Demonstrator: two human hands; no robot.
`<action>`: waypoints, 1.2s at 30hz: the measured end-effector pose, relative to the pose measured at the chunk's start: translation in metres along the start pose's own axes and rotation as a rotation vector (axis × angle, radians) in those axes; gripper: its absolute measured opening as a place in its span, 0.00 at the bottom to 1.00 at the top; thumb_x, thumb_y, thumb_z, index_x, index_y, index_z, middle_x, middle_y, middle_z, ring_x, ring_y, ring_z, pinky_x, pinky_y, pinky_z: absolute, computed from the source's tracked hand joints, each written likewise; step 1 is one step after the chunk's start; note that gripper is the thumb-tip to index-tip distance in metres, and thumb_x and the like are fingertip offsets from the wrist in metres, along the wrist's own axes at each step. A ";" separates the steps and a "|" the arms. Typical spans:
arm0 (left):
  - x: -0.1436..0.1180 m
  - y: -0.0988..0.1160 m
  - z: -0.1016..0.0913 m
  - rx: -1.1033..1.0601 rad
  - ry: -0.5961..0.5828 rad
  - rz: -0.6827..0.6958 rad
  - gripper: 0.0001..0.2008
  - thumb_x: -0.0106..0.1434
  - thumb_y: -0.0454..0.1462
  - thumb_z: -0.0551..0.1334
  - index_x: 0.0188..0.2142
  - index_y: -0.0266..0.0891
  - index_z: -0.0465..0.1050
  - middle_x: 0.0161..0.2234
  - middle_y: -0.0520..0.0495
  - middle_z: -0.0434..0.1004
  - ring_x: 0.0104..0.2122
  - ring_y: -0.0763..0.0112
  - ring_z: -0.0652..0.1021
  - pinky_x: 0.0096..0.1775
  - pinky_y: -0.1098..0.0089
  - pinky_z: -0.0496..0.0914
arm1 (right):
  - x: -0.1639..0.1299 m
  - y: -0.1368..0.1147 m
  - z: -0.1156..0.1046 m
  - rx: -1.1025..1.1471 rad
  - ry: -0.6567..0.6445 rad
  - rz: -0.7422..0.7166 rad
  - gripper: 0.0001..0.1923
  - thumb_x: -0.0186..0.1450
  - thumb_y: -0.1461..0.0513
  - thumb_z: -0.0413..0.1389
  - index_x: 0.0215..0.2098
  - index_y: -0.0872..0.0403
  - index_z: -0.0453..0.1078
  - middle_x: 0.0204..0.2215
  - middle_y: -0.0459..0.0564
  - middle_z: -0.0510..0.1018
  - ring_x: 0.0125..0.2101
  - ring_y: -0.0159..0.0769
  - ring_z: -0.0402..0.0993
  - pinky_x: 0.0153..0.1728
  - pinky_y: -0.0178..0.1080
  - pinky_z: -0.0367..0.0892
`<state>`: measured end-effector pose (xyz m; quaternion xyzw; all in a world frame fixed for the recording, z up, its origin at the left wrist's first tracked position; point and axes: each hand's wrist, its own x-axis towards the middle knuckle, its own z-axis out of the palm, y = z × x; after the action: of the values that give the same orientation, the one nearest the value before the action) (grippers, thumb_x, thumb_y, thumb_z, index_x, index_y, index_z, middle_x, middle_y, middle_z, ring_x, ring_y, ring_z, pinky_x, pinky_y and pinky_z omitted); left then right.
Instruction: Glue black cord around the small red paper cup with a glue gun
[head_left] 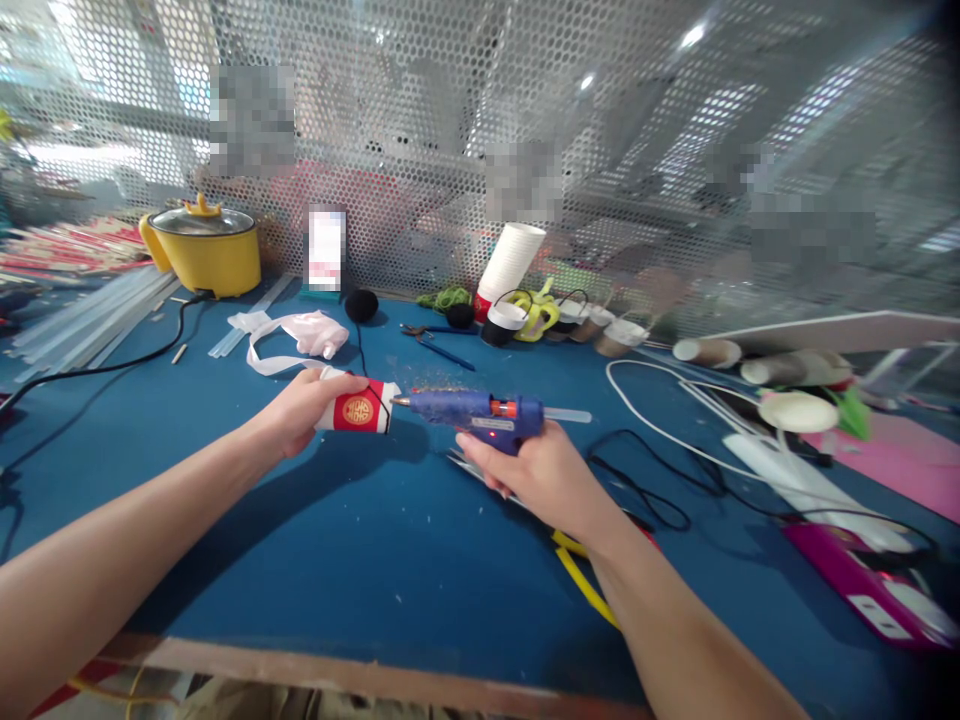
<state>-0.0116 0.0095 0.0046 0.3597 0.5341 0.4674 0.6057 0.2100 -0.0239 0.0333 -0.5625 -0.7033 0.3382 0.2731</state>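
Note:
My left hand (304, 408) grips a paper cup (358, 409) lying sideways above the blue table, white with a red band and a gold emblem. My right hand (534, 475) holds a blue hot glue gun (480, 412) with a clear glue stick poking out of its back. The gun's metal nozzle touches the cup's rim end. A thin black string hangs down across the cup.
A yellow electric pot (204, 248) stands at the back left beside clear glue sticks (90, 315). A stack of paper cups (508, 262), black pompoms (361, 305), scissors (435, 345) and white cloth (300, 335) lie at the back. Cables (660, 430) and pink items (877, 580) are on the right. A perforated metal screen (480, 130) closes the back.

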 end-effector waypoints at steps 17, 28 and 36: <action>-0.004 0.001 0.003 -0.003 -0.017 -0.012 0.11 0.43 0.38 0.67 0.23 0.33 0.69 0.20 0.46 0.76 0.19 0.72 0.74 0.23 0.74 0.66 | 0.007 0.008 -0.001 0.087 -0.052 -0.013 0.18 0.58 0.52 0.53 0.16 0.54 0.63 0.09 0.42 0.64 0.14 0.29 0.63 0.18 0.33 0.63; -0.007 0.003 0.007 -0.063 -0.014 0.004 0.08 0.45 0.35 0.65 0.23 0.33 0.68 0.19 0.47 0.76 0.19 0.73 0.74 0.23 0.74 0.67 | 0.011 0.017 0.005 0.285 -0.124 -0.006 0.16 0.59 0.53 0.54 0.22 0.57 0.66 0.09 0.40 0.64 0.11 0.24 0.58 0.15 0.31 0.55; -0.004 0.002 0.005 -0.122 -0.033 0.001 0.07 0.46 0.34 0.64 0.24 0.32 0.69 0.20 0.46 0.76 0.19 0.73 0.75 0.23 0.75 0.68 | 0.008 0.015 0.003 0.292 -0.144 -0.004 0.16 0.59 0.53 0.54 0.22 0.57 0.66 0.09 0.40 0.65 0.11 0.23 0.58 0.14 0.30 0.55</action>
<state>-0.0074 0.0069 0.0080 0.3302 0.4943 0.4934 0.6349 0.2149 -0.0142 0.0200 -0.4897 -0.6655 0.4757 0.3016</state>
